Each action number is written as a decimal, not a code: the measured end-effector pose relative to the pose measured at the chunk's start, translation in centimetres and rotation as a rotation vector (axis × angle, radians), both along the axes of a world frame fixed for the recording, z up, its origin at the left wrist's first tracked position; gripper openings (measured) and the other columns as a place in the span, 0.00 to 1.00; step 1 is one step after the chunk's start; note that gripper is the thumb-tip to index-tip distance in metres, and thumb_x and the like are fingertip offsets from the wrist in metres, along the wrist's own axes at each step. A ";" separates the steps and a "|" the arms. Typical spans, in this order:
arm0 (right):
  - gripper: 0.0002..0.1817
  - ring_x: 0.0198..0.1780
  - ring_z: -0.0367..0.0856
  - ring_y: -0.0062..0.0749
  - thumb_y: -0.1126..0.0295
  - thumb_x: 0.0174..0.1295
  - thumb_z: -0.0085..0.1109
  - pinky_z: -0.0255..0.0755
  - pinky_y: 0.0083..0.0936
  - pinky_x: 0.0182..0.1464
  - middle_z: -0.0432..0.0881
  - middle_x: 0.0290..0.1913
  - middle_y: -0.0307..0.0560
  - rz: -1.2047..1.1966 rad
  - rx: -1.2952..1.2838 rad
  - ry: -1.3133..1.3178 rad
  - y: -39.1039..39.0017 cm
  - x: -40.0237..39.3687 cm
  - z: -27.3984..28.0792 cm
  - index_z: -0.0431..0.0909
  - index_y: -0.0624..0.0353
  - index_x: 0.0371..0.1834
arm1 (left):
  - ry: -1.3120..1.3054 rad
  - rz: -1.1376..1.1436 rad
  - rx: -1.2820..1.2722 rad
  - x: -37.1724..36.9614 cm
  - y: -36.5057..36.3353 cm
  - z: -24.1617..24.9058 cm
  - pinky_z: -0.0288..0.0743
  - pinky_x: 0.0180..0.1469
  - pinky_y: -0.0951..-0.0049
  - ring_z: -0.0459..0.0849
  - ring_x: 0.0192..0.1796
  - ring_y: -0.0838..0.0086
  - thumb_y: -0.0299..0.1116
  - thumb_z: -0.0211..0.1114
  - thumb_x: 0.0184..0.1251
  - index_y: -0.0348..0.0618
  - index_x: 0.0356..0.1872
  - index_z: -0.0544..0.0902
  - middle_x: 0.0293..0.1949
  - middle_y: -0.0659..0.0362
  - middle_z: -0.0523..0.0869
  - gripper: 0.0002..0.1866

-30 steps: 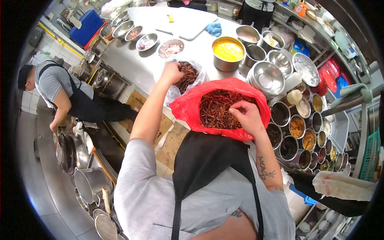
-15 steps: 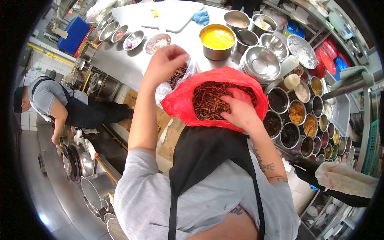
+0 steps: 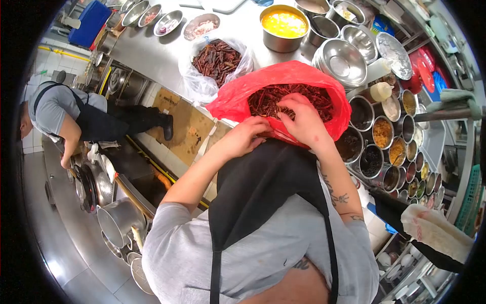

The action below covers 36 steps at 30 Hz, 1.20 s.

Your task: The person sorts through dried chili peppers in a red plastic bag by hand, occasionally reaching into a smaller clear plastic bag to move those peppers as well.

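In the head view, we have a crinkled red plastic bag (image 3: 283,74) wide open just above the centre of the frame, close against our black cloth apron (image 3: 263,187). Thin, dark red dried chillies (image 3: 316,99) lie inside it.

Our right hand (image 3: 304,121) is over the mouth of the bag, its grip narrow, thumb close to the bunched fingers; we cannot tell whether a chilli is pinched between them. Our left hand (image 3: 245,137) has its fingers curled at the bag's near rim, and we cannot tell whether they close on the plastic.

Just beyond, at the upper centre, a translucent white plastic bag (image 3: 191,82) of larger dark dried chillies (image 3: 217,58) sits on the steel table (image 3: 152,50). To its right we see a steel pot (image 3: 282,43) of yellow liquid, then stacked shiny steel bowls (image 3: 343,62). A co-worker (image 3: 81,114) leans over at the left edge.

We judge the chillies light, dry and brittle, best taken loosely by fingertips, since squeezing could snap them. The red bag looks limp and a little slippery; we would hold it by a gathered fold of rim, as its mouth could sag inward.
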State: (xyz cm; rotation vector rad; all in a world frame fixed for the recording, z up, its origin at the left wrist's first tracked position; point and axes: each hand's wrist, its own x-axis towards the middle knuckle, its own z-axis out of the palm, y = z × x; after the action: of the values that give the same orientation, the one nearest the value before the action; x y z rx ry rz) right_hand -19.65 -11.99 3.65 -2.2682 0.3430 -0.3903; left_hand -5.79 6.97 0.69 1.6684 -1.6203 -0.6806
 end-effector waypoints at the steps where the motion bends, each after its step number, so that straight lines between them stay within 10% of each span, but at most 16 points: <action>1: 0.12 0.55 0.79 0.53 0.71 0.60 0.65 0.73 0.41 0.61 0.82 0.49 0.54 0.000 0.004 -0.002 -0.1 -0.2 0.0 0.85 0.62 0.46 | -0.022 -0.011 -0.004 0.1 -0.1 -1.1 0.75 0.58 0.58 0.80 0.56 0.54 0.21 0.70 0.56 0.40 0.49 0.83 0.50 0.51 0.82 0.17; 22: 0.10 0.54 0.81 0.51 0.71 0.61 0.64 0.74 0.39 0.60 0.84 0.48 0.56 -0.086 0.119 -0.069 -0.9 -0.9 0.3 0.85 0.62 0.44 | -0.418 -0.239 0.042 0.6 -1.8 -1.4 0.68 0.66 0.55 0.70 0.64 0.55 0.34 0.66 0.55 0.56 0.44 0.90 0.59 0.56 0.74 0.15; 36: 0.32 0.63 0.77 0.57 0.64 0.56 0.69 0.71 0.42 0.65 0.78 0.61 0.60 -0.066 -0.272 0.279 -3.3 -0.8 -2.4 0.75 0.50 0.67 | -0.577 -0.283 -0.024 1.0 -1.0 -4.4 0.62 0.72 0.52 0.65 0.72 0.53 0.39 0.61 0.60 0.55 0.42 0.91 0.69 0.56 0.71 0.13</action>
State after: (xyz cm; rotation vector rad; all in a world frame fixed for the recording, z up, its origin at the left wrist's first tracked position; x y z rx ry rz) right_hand -20.47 -15.31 1.29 -2.5895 0.5354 -0.1586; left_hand -4.81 5.96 -3.76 1.7320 -2.2884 -0.3150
